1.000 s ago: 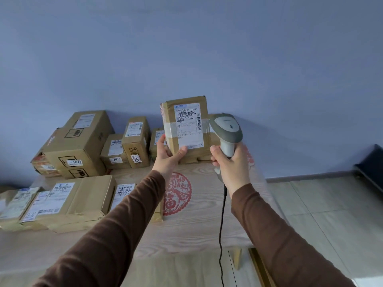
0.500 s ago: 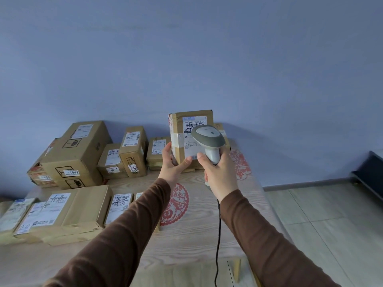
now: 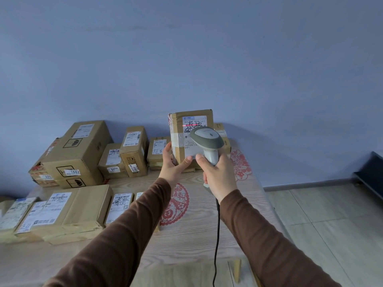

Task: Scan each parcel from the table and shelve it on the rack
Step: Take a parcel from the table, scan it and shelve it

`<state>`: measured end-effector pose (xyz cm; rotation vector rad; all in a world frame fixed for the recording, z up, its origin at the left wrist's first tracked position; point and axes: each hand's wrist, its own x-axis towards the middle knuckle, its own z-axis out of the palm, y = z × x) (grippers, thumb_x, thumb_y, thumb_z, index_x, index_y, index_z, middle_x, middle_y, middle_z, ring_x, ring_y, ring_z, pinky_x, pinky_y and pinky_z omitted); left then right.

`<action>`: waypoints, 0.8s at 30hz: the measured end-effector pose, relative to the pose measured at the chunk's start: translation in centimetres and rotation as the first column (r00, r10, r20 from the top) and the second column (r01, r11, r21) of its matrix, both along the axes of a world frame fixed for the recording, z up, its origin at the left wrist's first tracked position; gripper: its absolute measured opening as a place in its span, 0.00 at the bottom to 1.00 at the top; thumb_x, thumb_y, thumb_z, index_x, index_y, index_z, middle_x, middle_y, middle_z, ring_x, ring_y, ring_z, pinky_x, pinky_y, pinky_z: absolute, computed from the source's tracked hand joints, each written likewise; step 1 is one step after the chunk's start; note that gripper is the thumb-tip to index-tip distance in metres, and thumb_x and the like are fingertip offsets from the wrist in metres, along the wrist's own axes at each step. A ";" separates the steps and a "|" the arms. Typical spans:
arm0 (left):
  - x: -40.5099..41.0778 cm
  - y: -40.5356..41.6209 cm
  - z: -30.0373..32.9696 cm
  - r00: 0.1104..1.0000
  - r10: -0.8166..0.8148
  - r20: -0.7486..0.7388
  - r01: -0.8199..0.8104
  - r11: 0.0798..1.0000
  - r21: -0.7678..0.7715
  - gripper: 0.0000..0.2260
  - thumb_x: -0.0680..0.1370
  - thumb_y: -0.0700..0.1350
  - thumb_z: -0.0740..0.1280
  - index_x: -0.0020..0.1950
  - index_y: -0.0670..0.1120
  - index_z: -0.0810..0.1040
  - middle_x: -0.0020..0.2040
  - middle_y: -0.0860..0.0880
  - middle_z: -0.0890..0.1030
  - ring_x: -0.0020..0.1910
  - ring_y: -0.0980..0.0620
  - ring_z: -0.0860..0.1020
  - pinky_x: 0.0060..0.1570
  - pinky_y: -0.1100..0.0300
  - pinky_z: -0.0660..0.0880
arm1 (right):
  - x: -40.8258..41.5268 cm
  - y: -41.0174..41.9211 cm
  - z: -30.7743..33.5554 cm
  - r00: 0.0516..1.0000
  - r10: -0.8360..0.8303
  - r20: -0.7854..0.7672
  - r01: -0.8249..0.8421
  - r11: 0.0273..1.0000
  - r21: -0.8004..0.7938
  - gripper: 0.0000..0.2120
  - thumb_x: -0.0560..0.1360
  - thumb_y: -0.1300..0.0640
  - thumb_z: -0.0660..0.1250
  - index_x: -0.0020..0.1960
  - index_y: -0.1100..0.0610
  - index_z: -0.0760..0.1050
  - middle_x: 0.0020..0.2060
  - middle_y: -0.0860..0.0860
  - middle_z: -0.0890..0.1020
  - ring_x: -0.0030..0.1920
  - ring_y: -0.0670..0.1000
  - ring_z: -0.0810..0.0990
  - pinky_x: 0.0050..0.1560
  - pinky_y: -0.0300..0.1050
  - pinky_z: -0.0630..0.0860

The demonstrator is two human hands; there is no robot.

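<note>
Pale blue wall backs a light wood-grain table point(image 3: 196, 241) with red paper-cut motifs, where brown cardboard parcels crowd the left side: a large box marked 1042 point(image 3: 76, 154) at the far left, smaller labelled cartons point(image 3: 134, 150) to its right, and flat boxes point(image 3: 68, 212) in a near row. Above the table's far right part, the left hand point(image 3: 173, 165) holds a small taped parcel point(image 3: 191, 135) upright by its lower left corner, thumb across the front, its label facing the camera. Just right of it, the right hand point(image 3: 217, 172) is wrapped around the grip of a corded grey barcode scanner point(image 3: 207, 141), whose head covers the label's lower right while a red line falls across the label's top.
</note>
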<state>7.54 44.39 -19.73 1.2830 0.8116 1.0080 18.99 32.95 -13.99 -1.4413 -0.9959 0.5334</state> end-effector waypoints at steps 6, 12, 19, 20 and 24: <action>-1.0 -0.8 0.7 1.000 0.013 -0.001 -0.013 1.000 -0.025 0.38 0.78 0.37 0.73 0.80 0.50 0.53 0.69 0.40 0.78 0.69 0.42 0.77 0.72 0.41 0.70 | -0.2 -0.3 0.1 0.999 0.001 0.038 -0.003 0.999 0.033 0.08 0.78 0.52 0.72 0.50 0.53 0.74 0.30 0.45 0.76 0.29 0.47 0.76 0.33 0.42 0.73; -5.4 -1.8 2.6 0.996 0.086 0.023 -0.086 0.996 -0.016 0.39 0.79 0.38 0.71 0.83 0.48 0.51 0.72 0.42 0.76 0.71 0.44 0.75 0.74 0.42 0.68 | -1.5 0.5 0.9 1.000 0.003 0.004 -0.003 0.996 0.092 0.11 0.77 0.54 0.73 0.54 0.58 0.77 0.37 0.48 0.82 0.33 0.48 0.78 0.40 0.48 0.80; -16.6 -4.2 5.4 0.962 0.252 0.104 -0.251 0.968 -0.021 0.37 0.81 0.44 0.69 0.82 0.61 0.52 0.73 0.52 0.76 0.69 0.51 0.77 0.70 0.51 0.73 | -9.0 3.0 2.4 0.978 0.180 -0.105 -0.167 0.979 0.121 0.17 0.76 0.56 0.76 0.61 0.59 0.75 0.49 0.55 0.86 0.41 0.51 0.80 0.45 0.54 0.81; -18.6 -4.8 5.8 0.953 0.285 0.101 -0.285 0.958 -0.020 0.36 0.81 0.45 0.69 0.82 0.62 0.53 0.70 0.55 0.79 0.67 0.53 0.79 0.64 0.56 0.78 | -10.8 3.2 2.5 0.971 0.213 -0.109 -0.200 0.972 0.120 0.17 0.76 0.56 0.76 0.61 0.60 0.76 0.49 0.55 0.86 0.39 0.50 0.80 0.42 0.50 0.79; -26.8 -7.9 7.8 0.903 0.425 0.068 -0.426 0.905 -0.003 0.33 0.81 0.48 0.68 0.80 0.66 0.54 0.56 0.67 0.83 0.55 0.63 0.83 0.45 0.71 0.78 | -18.9 2.7 3.7 0.925 0.350 -0.144 -0.333 0.933 0.135 0.16 0.76 0.56 0.76 0.59 0.60 0.77 0.47 0.53 0.85 0.32 0.44 0.77 0.35 0.43 0.76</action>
